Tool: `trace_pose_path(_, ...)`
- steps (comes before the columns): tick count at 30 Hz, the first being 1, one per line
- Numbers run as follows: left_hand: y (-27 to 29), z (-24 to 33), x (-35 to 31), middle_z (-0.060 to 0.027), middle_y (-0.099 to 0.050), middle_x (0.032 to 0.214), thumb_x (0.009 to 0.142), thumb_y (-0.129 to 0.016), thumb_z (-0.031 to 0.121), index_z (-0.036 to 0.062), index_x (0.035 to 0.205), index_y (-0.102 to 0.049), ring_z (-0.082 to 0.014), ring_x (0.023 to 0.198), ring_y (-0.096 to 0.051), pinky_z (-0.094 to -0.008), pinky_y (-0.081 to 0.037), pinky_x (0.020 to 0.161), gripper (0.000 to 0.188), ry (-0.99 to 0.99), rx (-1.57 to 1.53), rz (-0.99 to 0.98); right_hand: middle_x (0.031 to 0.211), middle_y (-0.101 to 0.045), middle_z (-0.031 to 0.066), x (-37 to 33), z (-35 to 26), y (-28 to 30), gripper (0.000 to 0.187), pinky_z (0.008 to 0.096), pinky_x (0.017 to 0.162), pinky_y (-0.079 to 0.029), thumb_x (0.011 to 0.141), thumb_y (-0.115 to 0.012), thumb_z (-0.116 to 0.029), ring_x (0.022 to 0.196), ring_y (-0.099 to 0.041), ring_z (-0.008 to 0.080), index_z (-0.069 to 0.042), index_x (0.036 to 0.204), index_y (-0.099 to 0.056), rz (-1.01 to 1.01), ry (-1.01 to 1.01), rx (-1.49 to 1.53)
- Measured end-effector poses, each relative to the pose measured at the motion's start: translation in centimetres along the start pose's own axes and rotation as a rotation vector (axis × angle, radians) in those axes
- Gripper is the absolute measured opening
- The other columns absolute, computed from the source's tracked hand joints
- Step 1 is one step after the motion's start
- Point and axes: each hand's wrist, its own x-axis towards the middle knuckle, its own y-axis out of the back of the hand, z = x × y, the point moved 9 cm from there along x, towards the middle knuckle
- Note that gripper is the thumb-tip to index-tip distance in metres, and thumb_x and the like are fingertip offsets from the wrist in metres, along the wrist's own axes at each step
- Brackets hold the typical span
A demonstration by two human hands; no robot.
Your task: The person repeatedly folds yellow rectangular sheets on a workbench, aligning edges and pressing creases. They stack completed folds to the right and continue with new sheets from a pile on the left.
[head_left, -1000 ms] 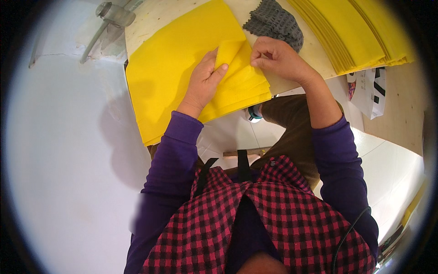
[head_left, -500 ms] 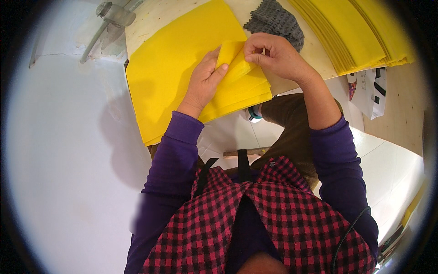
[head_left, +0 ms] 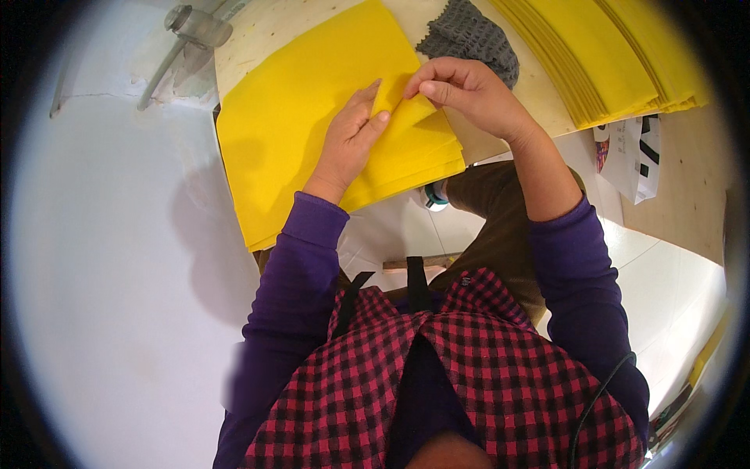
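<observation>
A stack of yellow, felt-like sheets (head_left: 289, 117) lies on the wooden table before me, its layered edge toward my body. My left hand (head_left: 350, 141) rests over the stack, thumb and fingers closed around a raised fold of the top sheet (head_left: 400, 117). Just to the right, my right hand (head_left: 473, 95) pinches at the same fold, thumb against forefinger, near the stack's right edge. Behind the right hand lies a crumpled grey textured cloth (head_left: 471, 41).
More yellow sheets (head_left: 586, 62) are piled in overlapping layers at the far right. Below them a white printed bag (head_left: 633, 160) hangs or stands by the table edge. A pale wall (head_left: 117, 258) runs along the left, with a pipe and grey fitting (head_left: 197, 25) at the upper left.
My right hand has shifted slightly left, its fingertips closer to my left hand. The raised yellow flap between the hands has dropped and looks narrower. My left hand has barely moved.
</observation>
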Motion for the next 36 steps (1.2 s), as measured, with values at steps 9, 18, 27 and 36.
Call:
trace_pose_path(9,-0.3,0.0,-0.3,-0.0236,-0.054,0.128,0.089,-0.059,0.020,-0.0046,0.115,-0.057,-0.0330,0.119,-0.051,-0.0354,-0.037,0.101,0.035,0.030,-0.056,-0.049,0.103,-0.066,0.0060,0.3,0.0,-0.4,0.027,0.0281,0.088,-0.050,0.092,-0.062,-0.023,0.097,-0.063,0.0142,-0.002,0.109,-0.063,0.071,0.042,0.182)
trace_pose_path(18,0.2,-1.2,-0.2,-0.0197,-0.057,0.127,0.090,-0.057,0.018,-0.0040,0.125,-0.053,-0.0313,0.121,-0.051,-0.0323,-0.037,0.102,0.041,0.064,-0.047,0.008,0.083,-0.051,-0.0024,-2.7,0.5,0.7,0.024,0.0236,0.072,-0.041,0.073,-0.074,-0.006,0.078,-0.047,0.0107,-0.007,0.095,-0.063,-0.257,-0.127,-0.461)
trace_pose_path(27,0.3,-1.2,-0.2,-0.0199,-0.056,0.128,0.090,-0.058,0.019,-0.0032,0.129,-0.051,-0.0307,0.121,-0.052,-0.0316,-0.037,0.103,0.045,0.040,-0.002,0.003,0.081,-0.050,0.0008,-2.2,1.0,0.1,0.011,0.0255,0.072,-0.042,0.077,-0.068,-0.002,0.078,-0.049,0.0128,-0.002,0.085,-0.061,-0.174,-0.092,-0.400)
trace_pose_path(36,0.2,-1.5,-0.2,-0.0216,-0.053,0.132,0.090,-0.059,0.024,-0.0037,0.131,-0.049,-0.0314,0.127,-0.048,-0.0340,-0.034,0.106,0.050,0.048,0.029,-0.034,0.081,-0.054,-0.0038,-1.1,-0.3,-0.7,0.007,0.0202,0.063,-0.040,0.089,-0.062,-0.007,0.069,-0.047,0.0046,-0.002,0.086,-0.058,-0.056,-0.040,-0.305)
